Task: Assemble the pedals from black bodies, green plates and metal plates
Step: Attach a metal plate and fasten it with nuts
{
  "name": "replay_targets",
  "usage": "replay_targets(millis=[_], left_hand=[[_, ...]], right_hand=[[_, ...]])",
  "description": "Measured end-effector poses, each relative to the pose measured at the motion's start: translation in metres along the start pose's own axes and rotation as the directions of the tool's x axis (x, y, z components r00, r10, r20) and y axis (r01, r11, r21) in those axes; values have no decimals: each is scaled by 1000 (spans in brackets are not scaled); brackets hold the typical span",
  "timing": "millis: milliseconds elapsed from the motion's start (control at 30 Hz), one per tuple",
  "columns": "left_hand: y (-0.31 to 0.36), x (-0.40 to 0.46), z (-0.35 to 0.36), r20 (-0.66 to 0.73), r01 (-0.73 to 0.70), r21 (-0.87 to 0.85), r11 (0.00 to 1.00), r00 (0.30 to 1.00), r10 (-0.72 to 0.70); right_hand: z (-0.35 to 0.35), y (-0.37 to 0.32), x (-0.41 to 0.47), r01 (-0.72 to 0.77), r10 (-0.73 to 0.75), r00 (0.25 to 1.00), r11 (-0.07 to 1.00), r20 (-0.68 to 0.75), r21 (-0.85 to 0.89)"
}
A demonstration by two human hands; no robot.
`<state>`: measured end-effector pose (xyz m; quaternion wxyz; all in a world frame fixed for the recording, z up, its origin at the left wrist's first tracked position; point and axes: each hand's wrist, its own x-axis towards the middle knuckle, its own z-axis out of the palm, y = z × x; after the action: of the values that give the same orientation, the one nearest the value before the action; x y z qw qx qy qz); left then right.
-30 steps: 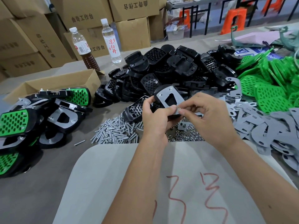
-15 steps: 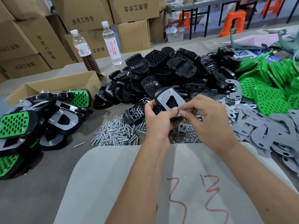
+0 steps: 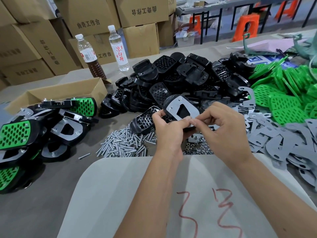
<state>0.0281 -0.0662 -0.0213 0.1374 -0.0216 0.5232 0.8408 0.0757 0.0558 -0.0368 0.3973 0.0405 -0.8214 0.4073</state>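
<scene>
We hold a pedal up btwn both hands, metal plate facing us, over the nuts. Left hand grips its near-left edge, fingers curled round the black body, thumb on top. Right hand meets it at the near edge: thumb & forefinger pressed together in a pinch right at the plate's rim; whether they pinch a nut or just the plate, we can't tell. Other right fingers curl loosely. Just below our fingers lie the nuts, w/ a heap of bolts to their left, one stray bolt further left. Touching the left fingers' far side is a loose black body, grid up; beyond the fingertips the big pile of bodies. Right of the right hand: grey plates spread flat, green plates heaped past them. Well left of the left hand: finished pedals stacked by a carton. Two bottles stand far-left of the fingers, boxes behind. Our forearms cross a pale sheet w/ red scribbles.
</scene>
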Motion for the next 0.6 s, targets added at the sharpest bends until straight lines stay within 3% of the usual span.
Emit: replay_targets(millis=[167,367,500,600], left_hand=[[1,-1,0,-29,-27,10,1000,999,28],[0,0,-2,-49,-144,168,975,987,154],[-2,0,-3,-34,-157,185,970,985,166],[-2,0,-2,-14,-160,187,969,986,166]], right_hand=[[-1,5,1,-86,74,994,982,74,170],[-1,9,0,-220,184,971,934,150,281],[-5,14,2,-318,266,943,894,198,314],[-6,14,1,-311,261,945,902,196,298]])
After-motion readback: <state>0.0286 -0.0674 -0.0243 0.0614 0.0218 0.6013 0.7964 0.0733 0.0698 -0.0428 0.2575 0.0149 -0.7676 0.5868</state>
